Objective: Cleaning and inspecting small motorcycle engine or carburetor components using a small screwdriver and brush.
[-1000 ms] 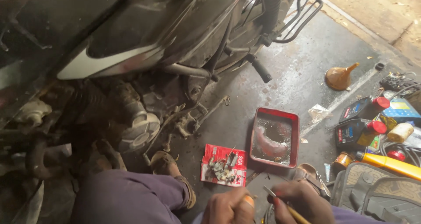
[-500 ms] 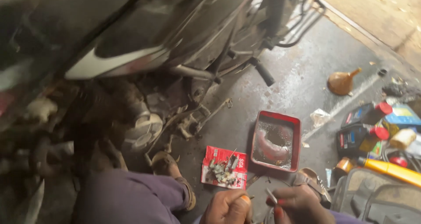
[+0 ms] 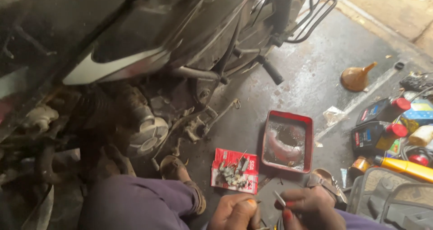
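While pinched that lightly, easy to lose: small thin metal piece (image 3: 279, 198) held at the very tips of the right hand (image 3: 311, 209), just below the red tray (image 3: 288, 141). Grip there closed down on the piece, thumb and forefinger only, red-stained nails. Left hand (image 3: 237, 212) curled shut just left of it, below and left of the tray; can't tell what's in that grip, if anything, though something thin seems to run down between the two hands.

Risk number one: a slip, with greasy fingers to blame, and then a tiny part gone on the dark oily floor (image 3: 315, 77) or rolled under the motorcycle (image 3: 180, 40) up-left of the tray. Risk number two: knocking the red packet of small parts (image 3: 234, 170), right against the tray's lower left corner and close above the left knuckles, scattering the lot. Also a sandalled foot (image 3: 178, 171) just past that packet.

Piece's long axis diagonal, free end pointing up-left toward the packet, other end buried in the fingertips.
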